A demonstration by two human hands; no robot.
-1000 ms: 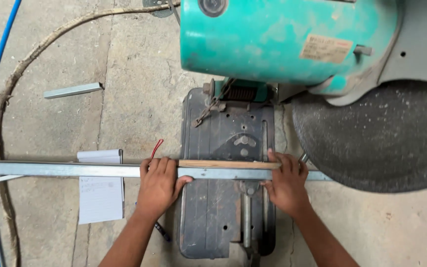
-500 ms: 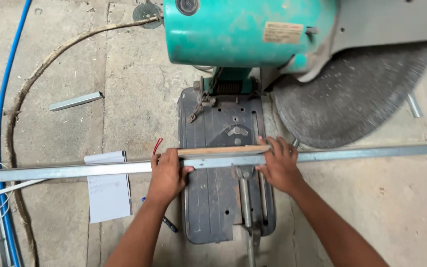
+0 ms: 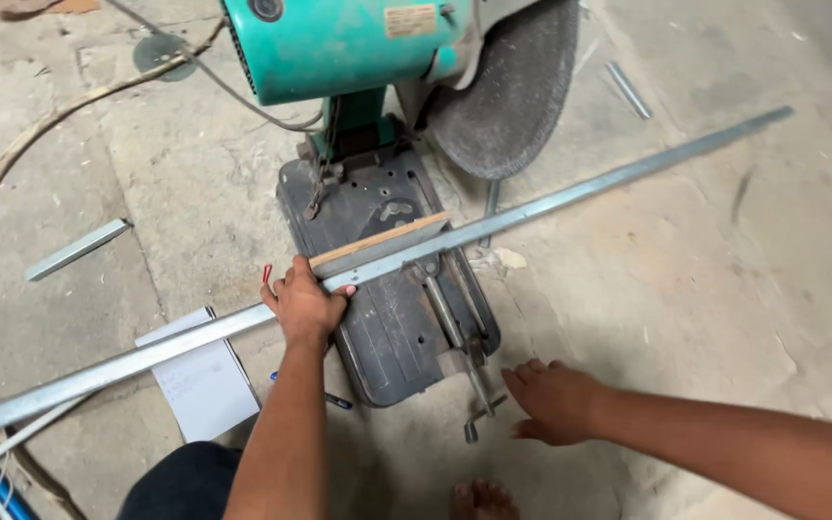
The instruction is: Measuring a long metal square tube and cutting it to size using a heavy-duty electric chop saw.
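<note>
Nearest the camera, a bare foot [image 3: 481,501] is being shown at the bottom edge, just behind the fingers of the right hand [image 3: 553,400]. That hand is being held low and palm-down beside the small crank handle [image 3: 479,416] of the vise screw, with the forearm being extended in from the lower right; its fingers are lying loosely together and are gripping nothing, the fingertips being just short of the handle.

Further out, the left hand [image 3: 305,303] is being pressed down on the long grey galvanised steel channel [image 3: 570,197], with the wrist bent and the arm reaching straight forward. Its fingers are curled over the far edge of the channel and are clamped on it. Just right of these fingers, a thin wooden strip [image 3: 377,241] is being held alongside the channel on the dark metal base of the saw [image 3: 387,318]. Left of them, a white notepad [image 3: 204,380] and a blue pen [image 3: 325,395] are lying on the concrete floor [image 3: 724,318].

Beyond the fingers, the grey abrasive cutting disc [image 3: 512,87] and the teal motor housing [image 3: 339,43] are being held raised.

As a judgement: the channel is probably being left unclamped and is overhanging far on both sides, so it could be tipped or swung if the left grip is being loosened. Fingers resting this close to the disc's path, and an unprotected foot, could be injured.
</note>
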